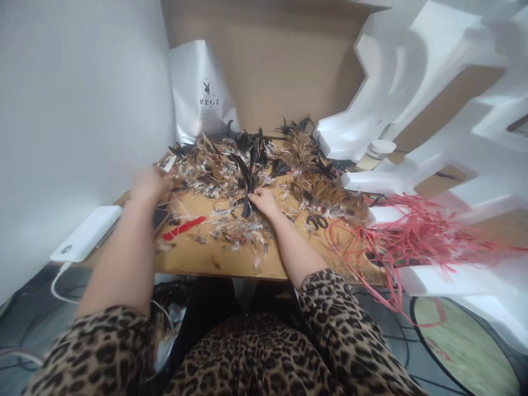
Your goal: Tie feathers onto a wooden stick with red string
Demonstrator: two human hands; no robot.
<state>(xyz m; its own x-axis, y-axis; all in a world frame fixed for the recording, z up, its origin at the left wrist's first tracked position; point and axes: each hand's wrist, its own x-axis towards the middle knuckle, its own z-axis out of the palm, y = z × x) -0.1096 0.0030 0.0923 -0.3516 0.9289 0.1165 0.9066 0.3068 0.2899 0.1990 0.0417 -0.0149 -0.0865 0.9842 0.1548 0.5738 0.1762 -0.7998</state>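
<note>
Within the right hand [266, 202], black feathers [247, 177]; left hand [149, 184] well apart.

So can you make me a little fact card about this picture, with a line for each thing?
Right hand: pinching a bunch of black feathers
Left hand: blurred, over the table's left side; can't tell if it holds anything
Table: yellowish brown, scattered with feather bits
Red strip: lying on the table between the hands
Scissors: dark handles, to the right of the right hand
Ribbons: pinkish red, tangled at the right, some hanging over the edge
Bag: silvery white, standing at the back left
</note>
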